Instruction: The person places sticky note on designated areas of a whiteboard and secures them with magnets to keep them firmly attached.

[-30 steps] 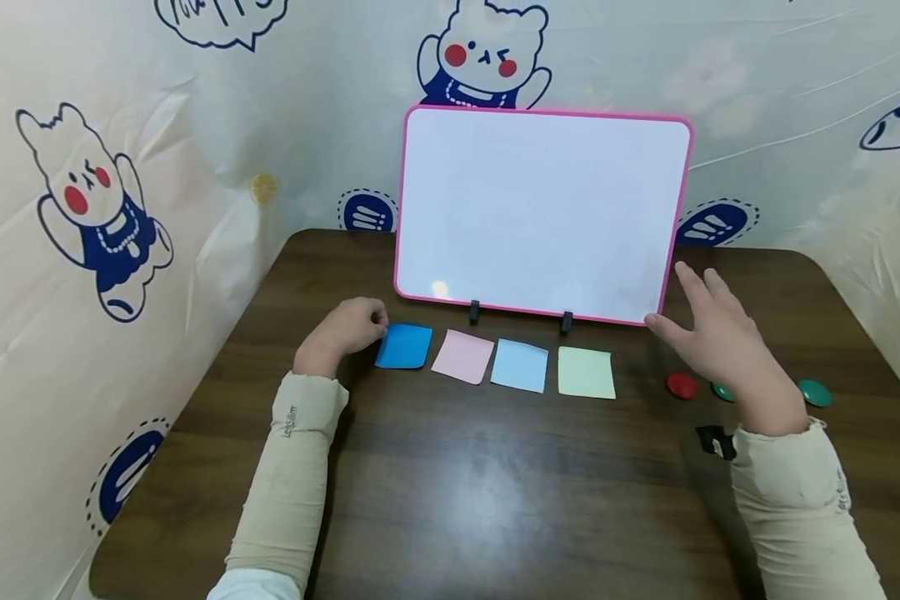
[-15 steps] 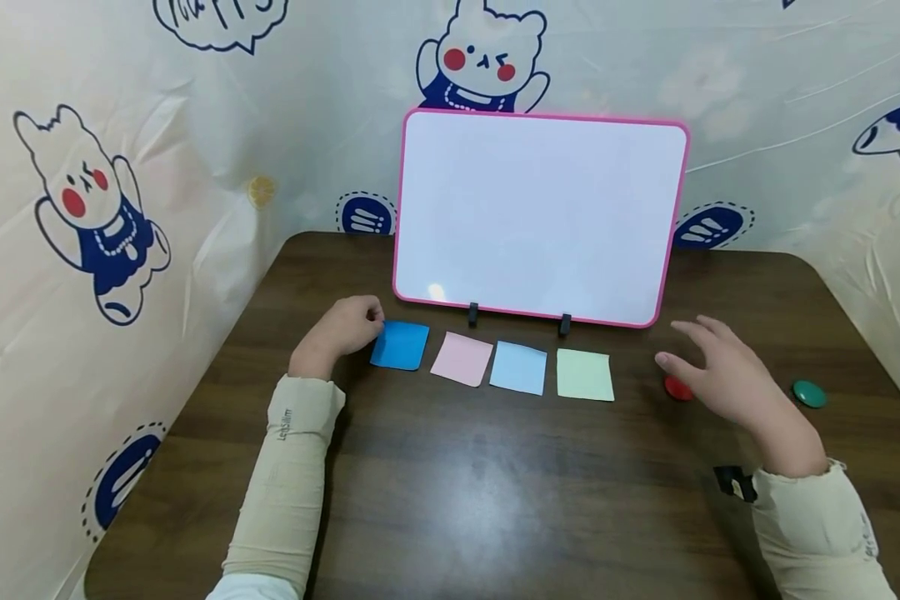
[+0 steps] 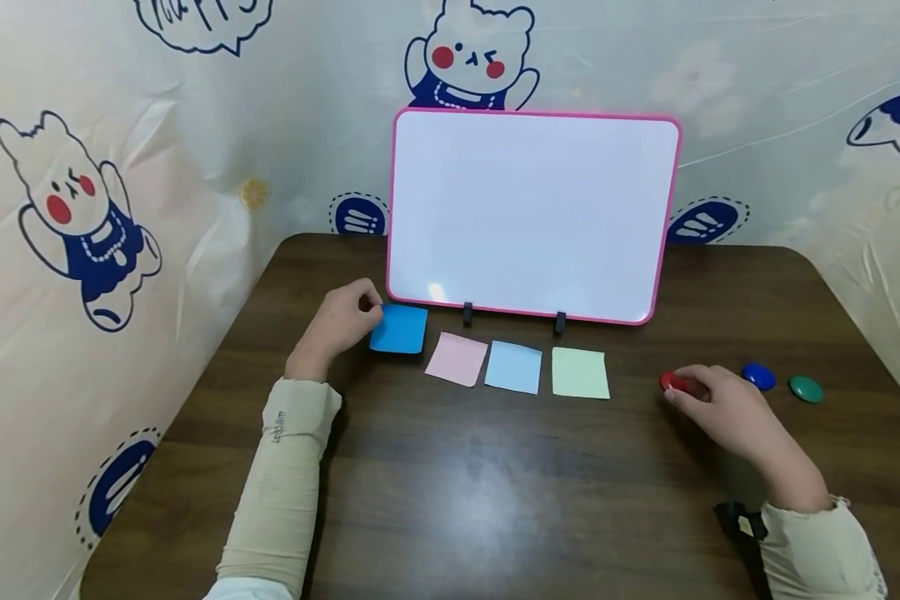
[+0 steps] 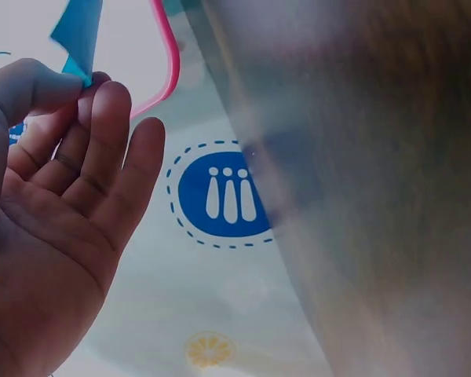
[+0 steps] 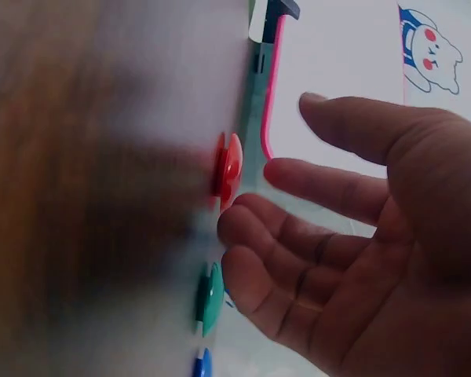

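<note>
we have bare table between the two forearms, wide enough for either hand to cross. the whiteboard walls off the back, its black foot jutting toward the notes. between the pale green note and the red disc we see an open lane; past the right hand, the blue disc and rightmost green disc crowd passage.

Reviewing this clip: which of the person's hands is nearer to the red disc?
Right. The right hand is just to the right of the red disc, fingertips close by it. The left hand is much farther off, leftward, pinching the bright blue note.
</note>
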Action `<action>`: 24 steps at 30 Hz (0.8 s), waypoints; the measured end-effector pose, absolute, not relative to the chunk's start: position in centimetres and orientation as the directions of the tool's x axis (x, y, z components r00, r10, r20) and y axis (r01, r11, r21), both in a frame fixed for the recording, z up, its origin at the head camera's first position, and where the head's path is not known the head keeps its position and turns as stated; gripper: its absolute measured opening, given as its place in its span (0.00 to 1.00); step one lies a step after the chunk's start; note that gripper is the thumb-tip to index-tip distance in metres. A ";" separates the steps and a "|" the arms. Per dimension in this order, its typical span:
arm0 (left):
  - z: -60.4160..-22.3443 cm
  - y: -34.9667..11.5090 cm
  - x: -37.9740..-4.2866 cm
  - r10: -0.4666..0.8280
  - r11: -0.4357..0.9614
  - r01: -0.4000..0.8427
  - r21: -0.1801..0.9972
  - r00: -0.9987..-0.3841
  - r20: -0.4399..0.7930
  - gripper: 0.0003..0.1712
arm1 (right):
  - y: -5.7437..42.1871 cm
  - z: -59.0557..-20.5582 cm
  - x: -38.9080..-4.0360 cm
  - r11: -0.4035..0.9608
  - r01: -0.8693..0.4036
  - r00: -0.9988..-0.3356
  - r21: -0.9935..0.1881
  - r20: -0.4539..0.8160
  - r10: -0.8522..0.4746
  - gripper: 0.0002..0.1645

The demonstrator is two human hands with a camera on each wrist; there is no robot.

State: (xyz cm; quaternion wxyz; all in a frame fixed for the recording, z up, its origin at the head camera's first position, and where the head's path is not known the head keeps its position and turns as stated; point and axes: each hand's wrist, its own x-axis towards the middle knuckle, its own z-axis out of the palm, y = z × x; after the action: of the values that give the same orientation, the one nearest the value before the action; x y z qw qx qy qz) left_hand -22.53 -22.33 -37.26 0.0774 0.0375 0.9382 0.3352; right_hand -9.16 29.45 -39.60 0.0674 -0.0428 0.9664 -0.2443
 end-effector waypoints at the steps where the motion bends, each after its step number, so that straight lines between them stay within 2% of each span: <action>1: -37.3 -22.3 -22.5 0.117 0.770 0.017 0.638 -0.986 -0.116 0.06 | 29.5 -39.7 -9.1 0.877 -0.048 -0.987 -0.477 -0.111 -0.115 0.31; 7: -37.6 -22.2 -22.6 0.125 0.756 0.054 0.652 -0.990 -0.063 0.06 | 29.9 -40.2 -9.3 0.883 -0.034 -0.985 -0.467 -0.132 -0.107 0.33; 15: -37.6 -21.7 -23.0 0.107 0.731 0.062 0.680 -0.994 -0.024 0.09 | 29.9 -41.1 -9.9 0.896 -0.034 -0.993 -0.443 -0.087 -0.081 0.39; 24: -37.3 -21.0 -23.3 0.089 0.707 0.075 0.703 -0.996 0.016 0.11 | 30.1 -42.2 -10.2 0.893 -0.020 -0.999 -0.449 -0.025 -0.035 0.37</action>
State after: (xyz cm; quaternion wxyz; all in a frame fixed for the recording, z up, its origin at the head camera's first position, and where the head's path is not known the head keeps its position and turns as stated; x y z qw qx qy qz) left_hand -23.32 -21.04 -37.34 0.0094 0.0445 0.9238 0.3801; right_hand -10.15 30.09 -42.20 0.0163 -0.0139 0.9728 -0.2305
